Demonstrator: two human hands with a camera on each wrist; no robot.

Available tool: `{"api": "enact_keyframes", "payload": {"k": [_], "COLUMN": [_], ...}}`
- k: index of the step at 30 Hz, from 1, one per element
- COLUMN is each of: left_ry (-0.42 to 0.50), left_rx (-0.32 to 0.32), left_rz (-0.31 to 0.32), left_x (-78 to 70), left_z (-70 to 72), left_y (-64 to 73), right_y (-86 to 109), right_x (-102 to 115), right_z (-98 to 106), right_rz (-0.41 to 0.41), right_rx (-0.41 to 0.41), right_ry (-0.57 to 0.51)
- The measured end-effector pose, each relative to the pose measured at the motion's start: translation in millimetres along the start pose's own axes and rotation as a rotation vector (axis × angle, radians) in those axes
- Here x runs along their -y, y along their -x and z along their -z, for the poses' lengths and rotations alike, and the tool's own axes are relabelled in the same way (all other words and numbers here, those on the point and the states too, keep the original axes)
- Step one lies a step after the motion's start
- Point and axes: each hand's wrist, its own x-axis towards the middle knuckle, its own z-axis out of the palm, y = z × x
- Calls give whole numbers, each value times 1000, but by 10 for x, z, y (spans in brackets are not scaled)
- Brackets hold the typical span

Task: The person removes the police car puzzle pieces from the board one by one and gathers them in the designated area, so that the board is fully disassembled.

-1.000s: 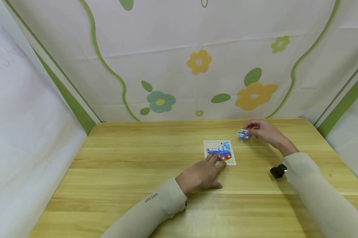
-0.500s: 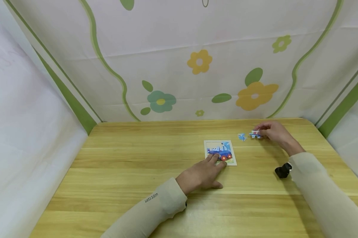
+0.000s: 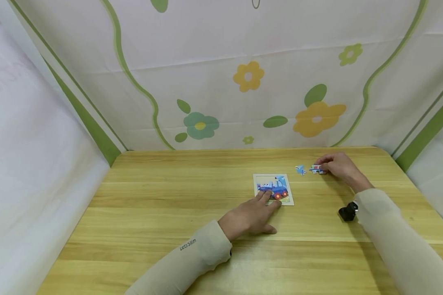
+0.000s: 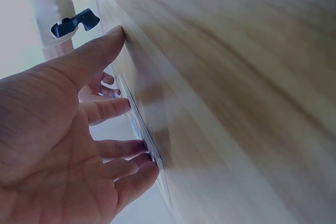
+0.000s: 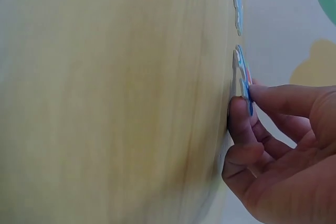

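A small square puzzle board with a white border and a blue tractor picture lies right of the table's middle. My left hand rests its fingertips on the board's lower left part, covering some of the picture; in the left wrist view its fingers are extended. Farther back on the right, my right hand pinches a blue, white and red puzzle piece between thumb and fingers. The right wrist view has that puzzle piece tilted just off the tabletop. Another light-blue puzzle piece lies flat to its left.
The wooden table ends at a white fabric backdrop printed with flowers. White cloth also hangs on the left and right. A black wrist camera sits at the right cuff.
My right hand has moved right with the pinched puzzle piece, away from the light-blue piece, and lowered slightly. My left hand has stayed on the board.
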Motion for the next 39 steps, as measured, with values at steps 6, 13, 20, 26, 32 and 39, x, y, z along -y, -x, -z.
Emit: {"api": "enact_keyframes", "payload": {"k": [6, 13, 20, 26, 32, 39], "left_ry": [-2, 1, 1, 3, 2, -7], "left_rx": [0, 4, 2, 5, 9, 4], "left_rz": [-2, -4, -5, -2, -2, -7], "left_x": [1, 0, 1, -5, -1, -2], "left_z": [-3, 5, -3, -2, -7, -9], "left_y": [-5, -3, 0, 7, 1, -3], "right_y": [15, 11, 7, 27, 52, 36], "right_x": [33, 31, 17, 18, 15, -9], "right_z": [-33, -48, -60, -60, -35, -19], "right_rz": [3, 20, 32, 37, 44, 39], "right_rx": [-42, -78, -86, -90, -81, -31], "right_ry": [52, 85, 92, 107, 121, 130]}}
